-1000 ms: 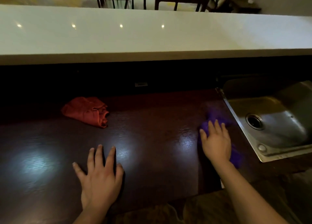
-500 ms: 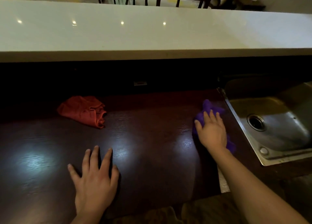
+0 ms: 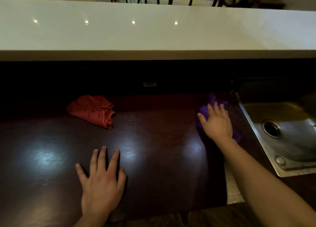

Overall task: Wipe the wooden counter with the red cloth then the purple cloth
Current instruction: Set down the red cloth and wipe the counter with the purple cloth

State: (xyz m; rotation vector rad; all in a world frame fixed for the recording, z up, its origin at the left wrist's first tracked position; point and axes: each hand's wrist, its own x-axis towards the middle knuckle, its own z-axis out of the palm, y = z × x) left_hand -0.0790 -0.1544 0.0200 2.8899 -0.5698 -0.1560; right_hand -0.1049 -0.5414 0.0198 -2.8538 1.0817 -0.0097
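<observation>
The dark wooden counter [image 3: 153, 141] fills the lower half of the head view. My right hand [image 3: 217, 124] presses flat on the purple cloth [image 3: 212, 101] at the counter's far right, close to the sink; the cloth sticks out beyond my fingertips and behind my wrist. A crumpled red cloth [image 3: 92, 110] lies by itself at the back left of the counter, touched by neither hand. My left hand [image 3: 100, 184] rests palm down with fingers spread on the bare wood near the front edge.
A steel sink [image 3: 287, 134] with a round drain is set into the counter at the right. A raised white bar top [image 3: 153, 30] runs across the back, with chairs and a table beyond it. A small wall outlet [image 3: 150, 84] sits under it.
My right hand has pushed the purple cloth away from me toward the back of the counter, beside the sink. My left hand has stayed planted and the red cloth has not moved.
</observation>
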